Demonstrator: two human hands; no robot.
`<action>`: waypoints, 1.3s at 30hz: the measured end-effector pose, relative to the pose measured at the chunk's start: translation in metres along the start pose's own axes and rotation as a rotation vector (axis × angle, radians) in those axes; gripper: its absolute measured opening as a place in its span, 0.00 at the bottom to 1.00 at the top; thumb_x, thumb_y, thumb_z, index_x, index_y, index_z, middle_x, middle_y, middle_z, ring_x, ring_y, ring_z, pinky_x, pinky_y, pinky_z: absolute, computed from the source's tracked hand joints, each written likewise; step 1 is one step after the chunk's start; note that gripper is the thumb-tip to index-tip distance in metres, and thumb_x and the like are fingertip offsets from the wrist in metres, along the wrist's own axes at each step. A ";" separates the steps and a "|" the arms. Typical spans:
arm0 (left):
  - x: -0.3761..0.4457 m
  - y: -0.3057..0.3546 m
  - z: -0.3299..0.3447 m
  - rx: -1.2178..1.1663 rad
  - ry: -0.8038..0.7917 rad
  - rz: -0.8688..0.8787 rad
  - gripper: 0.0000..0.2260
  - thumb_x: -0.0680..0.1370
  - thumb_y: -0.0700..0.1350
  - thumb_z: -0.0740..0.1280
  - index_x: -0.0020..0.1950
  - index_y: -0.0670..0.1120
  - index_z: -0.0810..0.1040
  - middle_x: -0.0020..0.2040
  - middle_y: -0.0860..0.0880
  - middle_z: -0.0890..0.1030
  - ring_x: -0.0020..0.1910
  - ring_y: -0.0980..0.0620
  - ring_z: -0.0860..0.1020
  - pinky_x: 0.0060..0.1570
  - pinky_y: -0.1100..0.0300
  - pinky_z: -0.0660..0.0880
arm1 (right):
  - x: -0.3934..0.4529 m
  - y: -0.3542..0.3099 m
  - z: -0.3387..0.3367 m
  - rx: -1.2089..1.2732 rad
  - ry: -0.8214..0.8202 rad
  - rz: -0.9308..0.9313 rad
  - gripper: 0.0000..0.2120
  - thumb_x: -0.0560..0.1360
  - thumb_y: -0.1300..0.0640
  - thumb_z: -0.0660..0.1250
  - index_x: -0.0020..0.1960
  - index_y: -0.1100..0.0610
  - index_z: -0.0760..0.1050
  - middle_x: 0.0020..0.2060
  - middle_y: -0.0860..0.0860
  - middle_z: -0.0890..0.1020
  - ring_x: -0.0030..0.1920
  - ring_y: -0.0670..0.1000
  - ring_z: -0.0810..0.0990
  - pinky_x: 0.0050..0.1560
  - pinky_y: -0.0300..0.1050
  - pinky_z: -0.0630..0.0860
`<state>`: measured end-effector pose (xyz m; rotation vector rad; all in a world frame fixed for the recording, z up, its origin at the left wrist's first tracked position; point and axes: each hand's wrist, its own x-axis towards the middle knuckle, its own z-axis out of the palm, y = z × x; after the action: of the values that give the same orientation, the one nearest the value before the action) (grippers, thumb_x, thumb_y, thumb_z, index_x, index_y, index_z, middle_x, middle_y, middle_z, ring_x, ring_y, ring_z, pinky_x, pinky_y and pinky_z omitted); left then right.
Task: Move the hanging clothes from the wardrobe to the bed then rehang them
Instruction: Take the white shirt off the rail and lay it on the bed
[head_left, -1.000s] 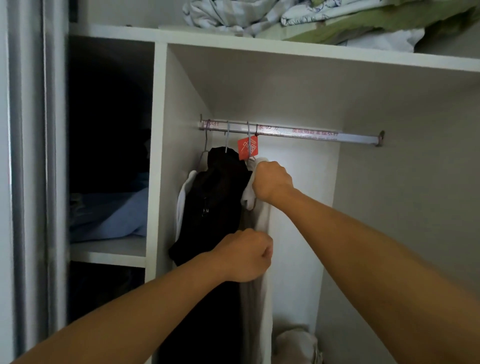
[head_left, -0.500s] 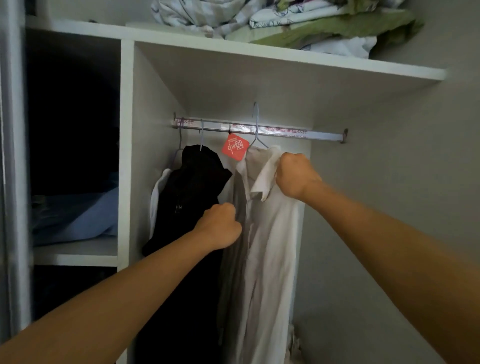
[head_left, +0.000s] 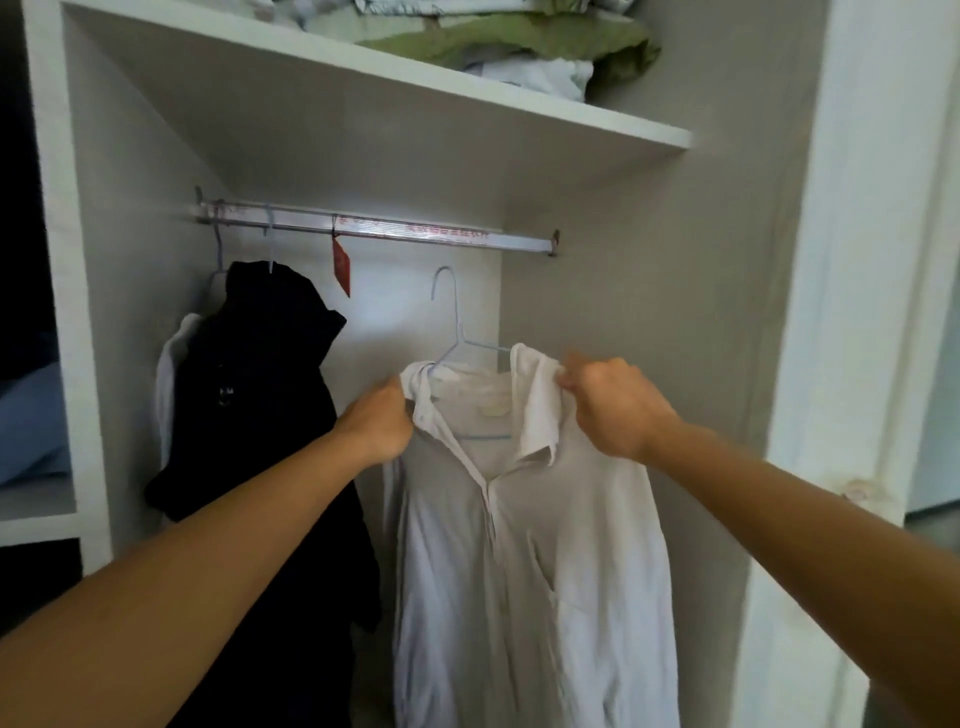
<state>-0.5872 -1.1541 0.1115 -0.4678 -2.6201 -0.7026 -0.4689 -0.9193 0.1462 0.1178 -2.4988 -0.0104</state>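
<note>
Both hands hold a white shirt (head_left: 524, 561) by its shoulders, below the wardrobe rail (head_left: 374, 231). The left hand (head_left: 382, 423) is clamped on the left shoulder, the right hand (head_left: 613, 408) on the collar at the right. The shirt sits on a wire hanger (head_left: 457, 332) whose hook is off the rail. A black garment (head_left: 260, 395) hangs at the rail's left end, near a red tag (head_left: 341, 267). Folded bedding (head_left: 498, 41) lies on the top shelf (head_left: 467, 111).
</note>
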 end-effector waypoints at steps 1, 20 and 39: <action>0.000 -0.001 0.004 -0.014 -0.007 0.001 0.12 0.80 0.39 0.58 0.63 0.39 0.68 0.63 0.39 0.74 0.60 0.39 0.74 0.56 0.53 0.72 | -0.011 0.005 -0.002 -0.010 0.009 0.012 0.08 0.79 0.64 0.56 0.57 0.59 0.71 0.52 0.62 0.79 0.52 0.66 0.78 0.41 0.47 0.65; -0.087 0.149 0.055 -0.440 -0.234 0.623 0.12 0.79 0.46 0.61 0.57 0.44 0.80 0.58 0.47 0.82 0.59 0.49 0.78 0.57 0.50 0.74 | -0.276 0.069 -0.147 -0.031 0.046 0.517 0.16 0.83 0.54 0.56 0.36 0.52 0.64 0.31 0.51 0.75 0.34 0.53 0.73 0.38 0.51 0.69; -0.380 0.470 0.082 -0.771 -0.661 1.109 0.08 0.81 0.45 0.63 0.50 0.47 0.81 0.46 0.48 0.82 0.46 0.51 0.80 0.53 0.49 0.77 | -0.636 0.087 -0.353 -0.297 0.067 1.066 0.09 0.82 0.55 0.60 0.45 0.53 0.76 0.37 0.44 0.79 0.40 0.47 0.76 0.39 0.37 0.68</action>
<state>-0.0876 -0.8073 0.0664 -2.4206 -1.8712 -1.1940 0.2419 -0.7703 0.0536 -1.2865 -2.1653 0.0628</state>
